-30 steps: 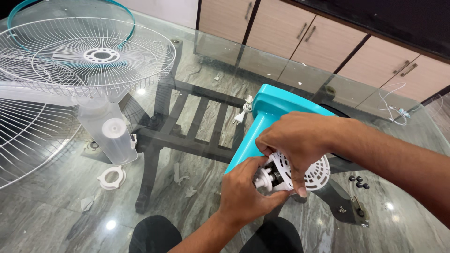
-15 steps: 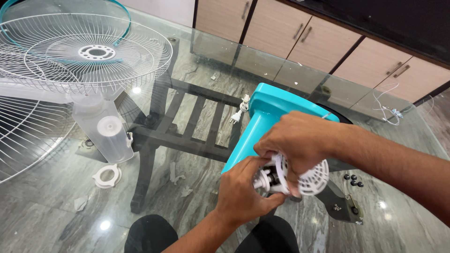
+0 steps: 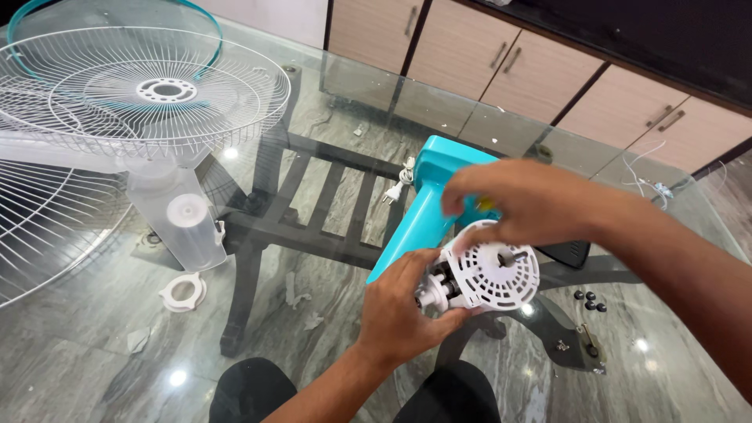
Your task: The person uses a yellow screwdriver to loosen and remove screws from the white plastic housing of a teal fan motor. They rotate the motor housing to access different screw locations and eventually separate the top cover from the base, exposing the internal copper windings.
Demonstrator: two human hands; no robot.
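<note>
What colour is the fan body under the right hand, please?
Turquoise fan body under the right hand, head view.

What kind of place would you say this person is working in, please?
Probably a home dining or kitchen area: a glass-topped table on a dark frame, beige cabinets with bar handles, and a marble-look floor.

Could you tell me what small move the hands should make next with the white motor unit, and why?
Probably keep the left hand gripping the white motor unit and bring the right hand down onto its round vented face. That hand hovers just above, not clearly gripping, while the unit sits at the end of the teal fan body over the glass table, with the shaft pointing up.
</note>
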